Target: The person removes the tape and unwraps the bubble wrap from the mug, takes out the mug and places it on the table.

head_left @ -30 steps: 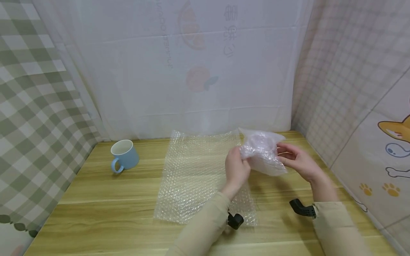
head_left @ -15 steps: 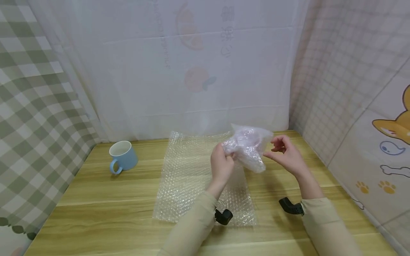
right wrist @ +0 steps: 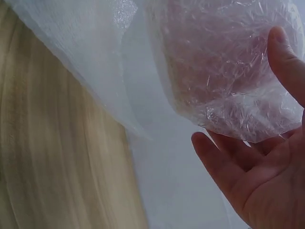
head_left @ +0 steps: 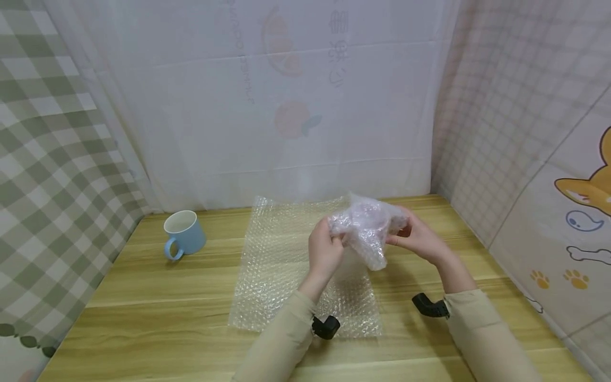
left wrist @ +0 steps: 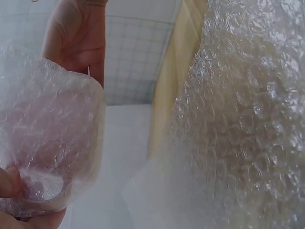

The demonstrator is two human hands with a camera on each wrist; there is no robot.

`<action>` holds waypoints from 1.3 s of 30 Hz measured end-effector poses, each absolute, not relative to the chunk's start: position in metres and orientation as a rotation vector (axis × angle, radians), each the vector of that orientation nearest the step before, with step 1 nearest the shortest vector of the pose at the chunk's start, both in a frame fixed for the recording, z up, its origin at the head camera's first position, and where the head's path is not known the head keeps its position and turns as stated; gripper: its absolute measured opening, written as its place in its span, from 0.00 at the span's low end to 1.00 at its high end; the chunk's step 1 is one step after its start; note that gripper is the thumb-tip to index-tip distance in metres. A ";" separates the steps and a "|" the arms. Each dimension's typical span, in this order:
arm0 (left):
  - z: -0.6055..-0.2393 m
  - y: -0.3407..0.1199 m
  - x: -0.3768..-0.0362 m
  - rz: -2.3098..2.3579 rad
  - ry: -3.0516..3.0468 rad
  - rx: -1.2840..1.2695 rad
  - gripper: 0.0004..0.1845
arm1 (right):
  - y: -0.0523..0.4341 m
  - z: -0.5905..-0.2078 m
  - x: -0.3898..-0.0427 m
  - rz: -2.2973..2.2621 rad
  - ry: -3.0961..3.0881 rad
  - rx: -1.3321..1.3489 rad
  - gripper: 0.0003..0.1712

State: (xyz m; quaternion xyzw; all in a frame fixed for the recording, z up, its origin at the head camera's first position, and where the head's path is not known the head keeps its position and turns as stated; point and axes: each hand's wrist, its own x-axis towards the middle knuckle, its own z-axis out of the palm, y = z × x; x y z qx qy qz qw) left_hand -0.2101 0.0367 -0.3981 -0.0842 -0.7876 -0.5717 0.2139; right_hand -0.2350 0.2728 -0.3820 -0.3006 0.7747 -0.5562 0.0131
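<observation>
A pinkish mug-shaped thing in clear bubble wrap is held above the table between both hands. Its pink body shows through the film in the left wrist view, with a handle-like loop at the lower end. My left hand pinches the bundle's left side, thumb in front at the loop. On the opposite side my right hand has its thumb over the wrap and its fingers curving beneath and behind. Loose ends of the wrap stick out at the top and bottom.
A flat bubble wrap sheet lies on the wooden table, partly under the left arm. At the left stands a light blue mug, handle toward the front. A white curtain hangs behind, with patterned cloths at both sides.
The wrapped bundle has moved left and turned in the left hand. The right hand let go of it, drew back slightly, and holds its right side again.
</observation>
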 end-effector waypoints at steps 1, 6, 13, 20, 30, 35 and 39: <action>-0.399 0.035 -0.210 -1.581 -2.192 -0.232 0.15 | 0.271 -0.383 -0.235 -1.757 2.386 -0.938 0.34; -0.398 0.024 -0.211 -1.507 -2.237 -0.240 0.15 | 0.262 -0.388 -0.236 -1.826 2.374 -0.873 0.33; -0.388 0.003 -0.211 -1.424 -2.318 -0.272 0.13 | 0.245 -0.385 -0.236 -1.856 2.392 -0.831 0.32; -0.377 -0.019 -0.212 -1.397 -2.393 -0.275 0.11 | 0.228 -0.378 -0.238 -1.814 2.477 -0.797 0.37; -0.364 -0.041 -0.212 -1.373 -2.455 -0.283 0.11 | 0.209 -0.373 -0.237 -1.766 2.549 -0.734 0.37; -0.359 -0.051 -0.213 -1.345 -2.518 -0.293 0.11 | 0.202 -0.373 -0.237 -1.743 2.561 -0.721 0.37; -0.354 -0.059 -0.215 -1.320 -2.595 -0.314 0.13 | 0.196 -0.373 -0.238 -1.727 2.581 -0.705 0.38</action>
